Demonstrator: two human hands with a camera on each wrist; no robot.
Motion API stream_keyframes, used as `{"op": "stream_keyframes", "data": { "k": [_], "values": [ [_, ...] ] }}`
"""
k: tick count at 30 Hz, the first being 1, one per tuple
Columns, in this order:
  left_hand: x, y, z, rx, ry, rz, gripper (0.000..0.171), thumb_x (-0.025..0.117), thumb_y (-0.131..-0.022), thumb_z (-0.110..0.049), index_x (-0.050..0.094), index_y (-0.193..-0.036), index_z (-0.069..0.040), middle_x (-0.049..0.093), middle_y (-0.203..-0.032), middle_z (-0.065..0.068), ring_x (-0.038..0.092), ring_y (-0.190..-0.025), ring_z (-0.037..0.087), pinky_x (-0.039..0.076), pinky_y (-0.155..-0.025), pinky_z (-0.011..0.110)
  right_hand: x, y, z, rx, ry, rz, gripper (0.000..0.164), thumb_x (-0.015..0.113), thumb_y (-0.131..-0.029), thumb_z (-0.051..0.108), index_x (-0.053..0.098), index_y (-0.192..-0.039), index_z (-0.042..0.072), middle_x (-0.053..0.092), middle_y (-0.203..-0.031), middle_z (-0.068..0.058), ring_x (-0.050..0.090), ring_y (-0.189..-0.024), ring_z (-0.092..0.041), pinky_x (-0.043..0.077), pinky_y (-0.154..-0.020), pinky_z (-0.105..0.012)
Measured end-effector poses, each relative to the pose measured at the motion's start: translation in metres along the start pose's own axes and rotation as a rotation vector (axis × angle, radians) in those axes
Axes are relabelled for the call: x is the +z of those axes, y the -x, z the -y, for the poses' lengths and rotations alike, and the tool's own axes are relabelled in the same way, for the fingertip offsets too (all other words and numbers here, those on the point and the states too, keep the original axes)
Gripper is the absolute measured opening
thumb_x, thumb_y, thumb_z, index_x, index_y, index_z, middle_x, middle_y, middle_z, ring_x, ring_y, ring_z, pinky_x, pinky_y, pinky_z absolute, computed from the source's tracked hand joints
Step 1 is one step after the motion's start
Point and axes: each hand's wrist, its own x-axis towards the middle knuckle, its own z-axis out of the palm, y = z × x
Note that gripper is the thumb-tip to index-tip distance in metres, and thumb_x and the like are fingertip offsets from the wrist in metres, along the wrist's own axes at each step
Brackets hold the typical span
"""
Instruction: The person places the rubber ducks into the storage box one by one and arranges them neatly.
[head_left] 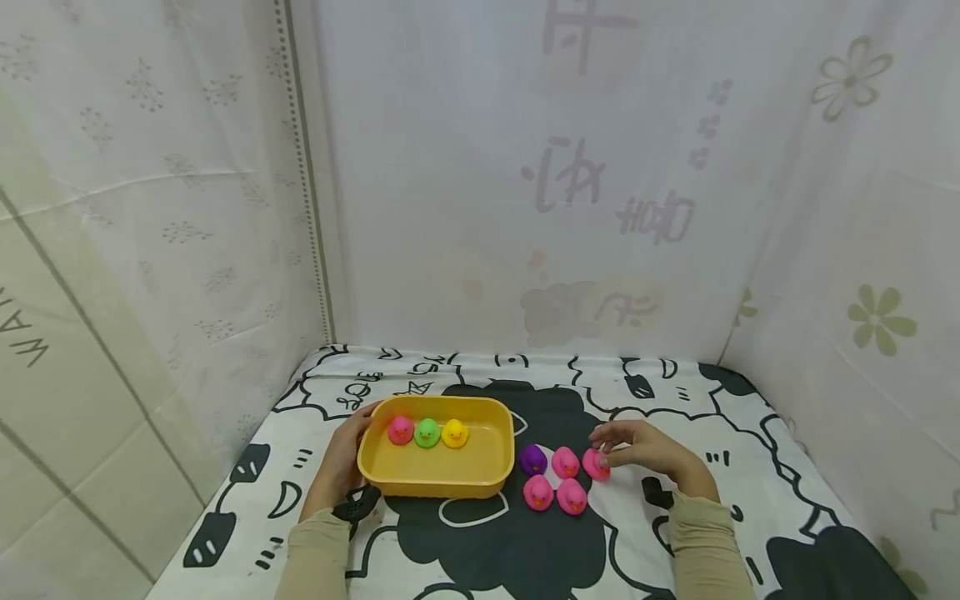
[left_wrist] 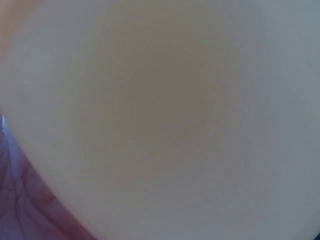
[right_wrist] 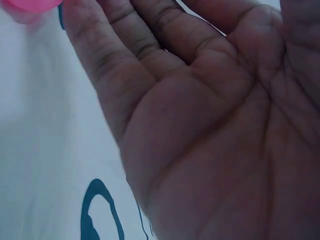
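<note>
A yellow plastic basin point(head_left: 435, 482) stands on the cloth, with a pink duck point(head_left: 401, 430), a green duck point(head_left: 427, 432) and a yellow duck point(head_left: 454, 433) lined up inside. My left hand point(head_left: 347, 454) holds the basin by its left side; a pale, blurred surface fills most of the left wrist view. Farther right, my right hand point(head_left: 651, 452) pinches the rightmost small pink rubber duck point(head_left: 595, 467) with thumb and fingers. In the right wrist view, that duck point(right_wrist: 37, 4) shows at the thumb's tip point(right_wrist: 82, 12).
Left of the right hand sit a purple duck point(head_left: 533, 459) and several other pink ducks point(head_left: 538, 493), close together. A black-and-white patterned cloth point(head_left: 525, 550) covers the table. Pale printed curtains point(head_left: 465, 208) hang at the back and sides.
</note>
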Motion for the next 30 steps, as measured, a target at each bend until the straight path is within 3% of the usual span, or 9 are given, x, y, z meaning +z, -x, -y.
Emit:
{"op": "stream_keyframes", "data": {
  "k": [7,24,30],
  "values": [
    [-0.0005,-0.0002,-0.0002,0.004,-0.008,-0.007,0.051,0.034,-0.103,-0.025,0.040,-0.153,-0.016,0.038,-0.155,0.006,0.042,-0.135,0.028,0.045,-0.106,0.035,0.0044,-0.0040,-0.0007,-0.001,-0.022,0.016,0.037,0.078,-0.085,0.013,0.069,-0.118,0.000,0.070,-0.112,-0.017,0.064,-0.100,-0.027,0.052,-0.085,-0.036],
    [-0.0001,-0.0021,-0.0008,0.007,0.006,0.008,0.051,0.034,-0.104,-0.025,0.039,-0.154,-0.015,0.037,-0.156,0.006,0.041,-0.137,0.028,0.042,-0.109,0.037,0.0017,-0.0013,-0.0039,0.021,0.034,0.026,0.035,0.077,-0.085,0.016,0.071,-0.117,0.003,0.071,-0.109,-0.010,0.063,-0.100,-0.025,0.049,-0.087,-0.039],
    [0.0001,-0.0016,0.0016,-0.005,0.011,-0.010,0.051,0.035,-0.103,-0.024,0.040,-0.153,-0.015,0.039,-0.155,0.005,0.041,-0.137,0.028,0.041,-0.110,0.039,0.0023,-0.0009,-0.0067,0.070,0.016,0.002,0.033,0.078,-0.085,0.020,0.073,-0.115,0.008,0.072,-0.108,-0.007,0.064,-0.101,-0.023,0.048,-0.089,-0.040]
  ]
}}
